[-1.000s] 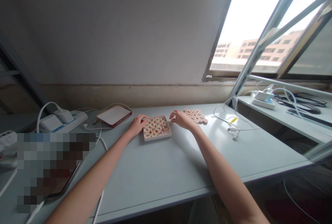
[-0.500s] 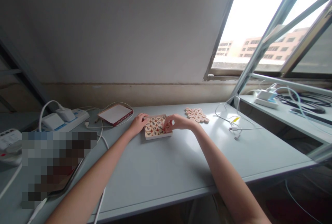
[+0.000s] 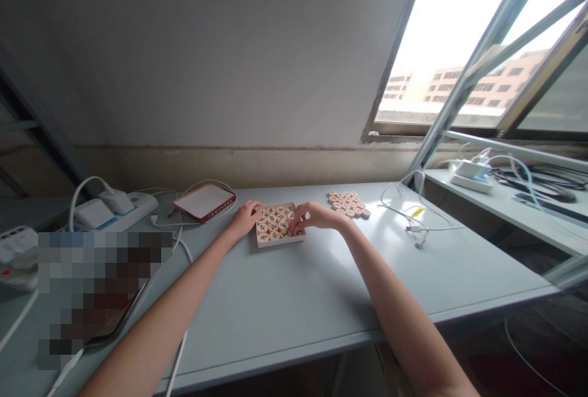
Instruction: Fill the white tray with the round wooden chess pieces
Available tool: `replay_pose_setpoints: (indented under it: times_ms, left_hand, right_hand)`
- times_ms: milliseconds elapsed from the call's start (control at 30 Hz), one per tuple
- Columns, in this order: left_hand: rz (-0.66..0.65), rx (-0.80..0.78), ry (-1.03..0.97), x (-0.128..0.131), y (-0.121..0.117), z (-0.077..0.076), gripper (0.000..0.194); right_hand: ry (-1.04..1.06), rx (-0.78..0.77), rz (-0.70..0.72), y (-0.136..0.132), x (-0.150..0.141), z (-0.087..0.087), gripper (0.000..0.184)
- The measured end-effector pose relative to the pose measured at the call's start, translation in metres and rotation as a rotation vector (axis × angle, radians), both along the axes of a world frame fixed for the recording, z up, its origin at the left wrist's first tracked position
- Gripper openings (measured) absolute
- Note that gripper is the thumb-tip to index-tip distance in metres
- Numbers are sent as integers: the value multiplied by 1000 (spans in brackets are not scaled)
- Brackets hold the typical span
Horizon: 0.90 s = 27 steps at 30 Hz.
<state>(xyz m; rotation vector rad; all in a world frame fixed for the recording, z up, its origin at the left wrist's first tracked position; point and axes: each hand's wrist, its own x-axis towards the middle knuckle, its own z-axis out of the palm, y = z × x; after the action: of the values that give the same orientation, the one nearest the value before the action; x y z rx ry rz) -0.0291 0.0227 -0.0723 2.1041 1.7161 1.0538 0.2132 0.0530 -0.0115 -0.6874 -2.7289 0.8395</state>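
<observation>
A shallow white box point(image 3: 281, 241) stands on the desk, filled with rows of round wooden Chinese chess pieces point(image 3: 272, 227) bearing dark characters. Against its left side lies my left hand point(image 3: 244, 218), its fingers curled over the far left corner. My right hand point(image 3: 311, 215) reaches in over the right side, fingers bent down and drawn together at the pieces. Whether a piece sits between those fingertips is hidden. One piece point(image 3: 300, 231) shows in the near right corner, just below the fingers.
Loose chess pieces with reddish marks point(image 3: 348, 203) lie grouped at the back right. A dark red box lid point(image 3: 206, 202) rests upturned on the left, among cables. Power strips point(image 3: 133, 208) and a pixelated area are further left. White cables point(image 3: 416, 226) lie at right.
My right hand's fingers have shifted slightly up and off the near right corner, where a chess piece now lies flatter in the box. My left hand stays at the box.
</observation>
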Motion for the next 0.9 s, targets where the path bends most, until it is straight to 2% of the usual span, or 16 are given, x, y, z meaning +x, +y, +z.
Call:
replay_pose_setpoints:
  times_ms: [167, 367, 733, 900]
  left_hand:
    - [2, 7, 1, 0, 0, -1, 24]
    - [12, -5, 15, 0, 0, 1, 25]
    - [-12, -41, 23, 4, -4, 4, 26]
    - [-14, -23, 26, 4, -3, 3, 25]
  right_hand:
    - [-32, -13, -69, -2, -2, 0, 17]
    - [-83, 44, -169, -3, -2, 2, 17]
    - [-39, 12, -62, 1, -1, -4, 16]
    - [-30, -34, -67, 0, -3, -7, 20]
